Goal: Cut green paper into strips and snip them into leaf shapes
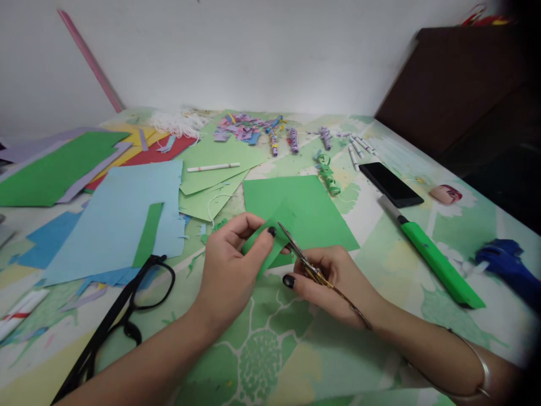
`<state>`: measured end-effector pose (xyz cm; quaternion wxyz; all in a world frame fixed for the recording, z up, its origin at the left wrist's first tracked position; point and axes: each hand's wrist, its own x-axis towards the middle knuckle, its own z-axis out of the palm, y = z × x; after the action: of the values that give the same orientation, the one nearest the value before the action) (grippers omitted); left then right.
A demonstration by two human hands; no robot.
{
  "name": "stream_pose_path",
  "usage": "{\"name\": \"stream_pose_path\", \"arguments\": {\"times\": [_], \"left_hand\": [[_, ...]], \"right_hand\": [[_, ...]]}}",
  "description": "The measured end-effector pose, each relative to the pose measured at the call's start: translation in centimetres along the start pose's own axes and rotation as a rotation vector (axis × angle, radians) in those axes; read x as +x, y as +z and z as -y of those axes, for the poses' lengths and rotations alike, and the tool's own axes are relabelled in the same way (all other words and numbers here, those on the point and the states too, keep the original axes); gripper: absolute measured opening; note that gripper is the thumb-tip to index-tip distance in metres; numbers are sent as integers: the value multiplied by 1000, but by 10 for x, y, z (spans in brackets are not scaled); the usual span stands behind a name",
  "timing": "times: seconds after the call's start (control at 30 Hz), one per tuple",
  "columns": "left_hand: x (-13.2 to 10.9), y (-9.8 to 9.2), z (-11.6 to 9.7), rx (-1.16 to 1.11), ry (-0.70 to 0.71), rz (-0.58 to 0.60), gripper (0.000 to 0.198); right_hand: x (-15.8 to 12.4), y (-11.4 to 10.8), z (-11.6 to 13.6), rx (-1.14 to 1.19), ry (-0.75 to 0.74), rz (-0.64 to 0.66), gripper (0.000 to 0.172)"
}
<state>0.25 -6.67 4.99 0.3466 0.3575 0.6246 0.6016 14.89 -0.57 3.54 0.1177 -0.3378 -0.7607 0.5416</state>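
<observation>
My left hand [234, 259] pinches a small piece of green paper [274, 234] between thumb and fingers. In my right hand [333, 282] is a pair of scissors [310, 268], its blades pointing up and left beside the paper's right edge. Whether the blades touch the paper, I cannot tell. Behind both hands a larger sheet of green paper [315, 208] lies flat on the table. A narrow green strip [147, 234] rests on a light blue sheet [122, 203] to the left.
Black glasses [139, 287] lie at front left. A phone [391, 183], a green-handled cutter knife [439, 259] and a blue tool [507, 262] are on the right. Paper scraps [240, 127], decorated purple rolls [294, 141] and a curled green roll [327, 175] sit toward the back.
</observation>
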Motion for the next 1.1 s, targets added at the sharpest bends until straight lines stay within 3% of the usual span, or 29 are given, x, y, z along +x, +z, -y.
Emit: {"name": "stream_pose_path", "arguments": {"times": [1.1], "left_hand": [[-1,0,2,-6,-15,-1,7]], "right_hand": [[4,3,-2,-133,-13,-79,38]]}}
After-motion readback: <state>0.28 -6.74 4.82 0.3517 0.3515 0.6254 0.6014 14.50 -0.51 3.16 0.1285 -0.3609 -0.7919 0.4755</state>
